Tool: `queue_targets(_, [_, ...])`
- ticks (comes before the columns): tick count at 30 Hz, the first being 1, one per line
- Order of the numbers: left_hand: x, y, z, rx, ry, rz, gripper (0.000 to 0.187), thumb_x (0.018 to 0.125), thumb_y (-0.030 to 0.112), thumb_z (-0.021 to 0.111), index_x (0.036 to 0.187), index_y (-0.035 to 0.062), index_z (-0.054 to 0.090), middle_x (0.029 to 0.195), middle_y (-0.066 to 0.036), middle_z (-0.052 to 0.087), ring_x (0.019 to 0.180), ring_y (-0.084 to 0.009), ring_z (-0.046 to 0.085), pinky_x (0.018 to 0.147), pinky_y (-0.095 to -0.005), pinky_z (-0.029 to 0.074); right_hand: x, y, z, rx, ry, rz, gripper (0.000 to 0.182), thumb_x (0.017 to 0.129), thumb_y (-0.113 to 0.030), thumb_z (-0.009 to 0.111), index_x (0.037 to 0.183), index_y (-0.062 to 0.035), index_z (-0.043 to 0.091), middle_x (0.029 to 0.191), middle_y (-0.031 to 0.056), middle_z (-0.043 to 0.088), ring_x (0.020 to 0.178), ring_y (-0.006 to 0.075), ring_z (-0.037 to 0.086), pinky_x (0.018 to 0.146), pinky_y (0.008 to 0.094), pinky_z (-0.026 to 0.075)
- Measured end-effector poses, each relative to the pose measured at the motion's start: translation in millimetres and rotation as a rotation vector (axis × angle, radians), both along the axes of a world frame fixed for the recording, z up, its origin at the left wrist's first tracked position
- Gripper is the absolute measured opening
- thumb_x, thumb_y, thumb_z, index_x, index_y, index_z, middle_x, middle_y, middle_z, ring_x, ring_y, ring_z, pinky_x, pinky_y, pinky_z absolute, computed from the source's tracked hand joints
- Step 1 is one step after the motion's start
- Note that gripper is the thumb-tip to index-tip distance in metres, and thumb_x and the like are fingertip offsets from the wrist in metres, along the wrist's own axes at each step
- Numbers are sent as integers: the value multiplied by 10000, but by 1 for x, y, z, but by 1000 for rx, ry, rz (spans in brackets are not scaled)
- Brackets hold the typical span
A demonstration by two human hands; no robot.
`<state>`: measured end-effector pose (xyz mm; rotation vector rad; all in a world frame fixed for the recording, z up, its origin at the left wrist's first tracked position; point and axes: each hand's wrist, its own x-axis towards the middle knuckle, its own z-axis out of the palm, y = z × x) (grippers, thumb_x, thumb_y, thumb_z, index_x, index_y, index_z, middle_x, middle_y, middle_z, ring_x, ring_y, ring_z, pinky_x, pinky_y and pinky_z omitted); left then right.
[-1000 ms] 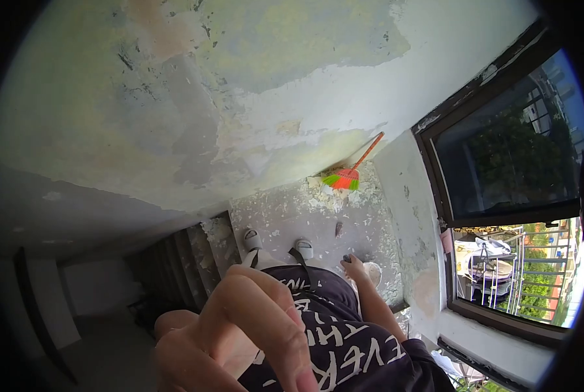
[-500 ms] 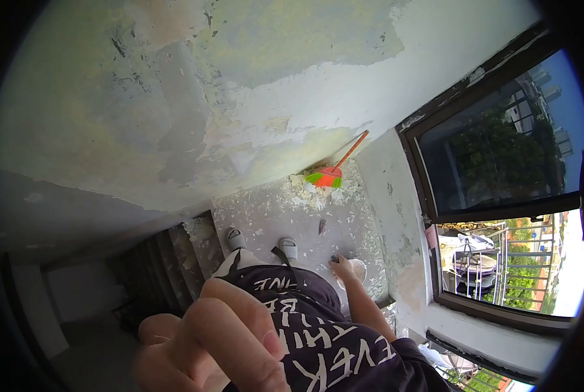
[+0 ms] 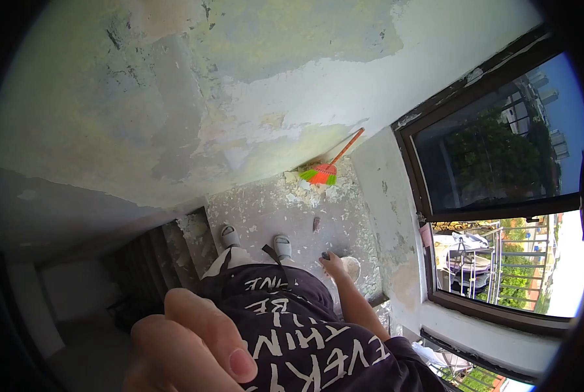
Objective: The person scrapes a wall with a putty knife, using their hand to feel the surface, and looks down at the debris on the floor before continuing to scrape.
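Note:
My left hand (image 3: pixel 187 346) is large and close to the camera at the bottom, its fingers curled in, with nothing visible in them. Part of it is cut off by the frame edge. Lower down, at my side, my right hand (image 3: pixel 334 266) is closed around a small dark object (image 3: pixel 325 255), whose kind I cannot make out. Beside that hand a round whitish thing (image 3: pixel 351 268) shows near the floor. On the floor ahead lies a small brownish piece (image 3: pixel 316 224).
An orange and green broom (image 3: pixel 319 174) leans in the corner over flaked plaster. The wall (image 3: pixel 253 98) is peeling. Stairs (image 3: pixel 168 251) descend at the left. At the right is a dark-framed window (image 3: pixel 501 215), with railings outside. My feet wear grey slippers (image 3: pixel 282 246).
My left hand has shifted slightly, its fingers drawn closer together. My right hand, still holding the dark object, appears slightly further left. The whole view has drifted a little.

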<state>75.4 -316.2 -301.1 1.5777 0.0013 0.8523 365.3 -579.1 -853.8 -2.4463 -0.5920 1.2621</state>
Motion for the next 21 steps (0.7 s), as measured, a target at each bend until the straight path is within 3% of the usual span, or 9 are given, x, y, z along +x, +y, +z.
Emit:
queue_targets(4, [-4,-7,3,-70,56,70,64,721,443,753,782,444,733,1223,213,488,1189,-128,319,939,-320,266,0,3,12,4,5,-35,409,807,-348,657,1024,-7,596,823,218,653,773,360,665,704,451,504])
queue_targets(7, [-5,-3,0,-62,42,58,125,684,414,790,791,446,734,1228,204,466,1180,-146,317,953,-338,254,5,-1,1,-14,12,8,403,854,-291,657,1169,-54,576,706,80,606,528,180,591,457,330,487])
queue_targets(8, [-4,-2,-3,-58,33,58,152,666,403,806,794,445,735,1223,199,459,1167,-149,320,956,-342,249,5,0,5,-28,30,-15,410,854,-292,657,1179,-57,573,707,80,605,531,181,593,459,330,490])
queue_targets(10, [4,-18,-19,-407,-6,274,242,663,383,839,631,354,601,1081,144,422,1048,-141,336,906,-325,277,4,5,18,-51,68,-52,423,855,-292,655,1199,-62,568,710,81,605,536,182,596,462,330,495])
queue_targets(13, [22,3,-33,-303,-51,125,363,581,430,880,568,272,553,1033,47,360,994,-141,321,863,-283,237,0,8,28,-1,56,-112,399,819,-313,659,1069,-8,596,723,154,642,561,261,652,525,395,523])
queue_targets(16, [32,9,-49,-373,-18,110,330,579,432,829,572,241,560,1034,-15,345,989,-146,297,840,-251,182,4,4,18,3,54,-114,395,822,-302,660,1075,-5,597,719,148,640,567,259,651,524,396,527])
queue_targets(21, [34,6,-43,-607,146,161,342,605,413,820,592,197,555,1055,-11,354,1020,-151,305,921,-292,199,9,2,10,-8,52,-119,416,823,-301,669,1110,-11,591,712,138,636,564,251,647,519,383,528])
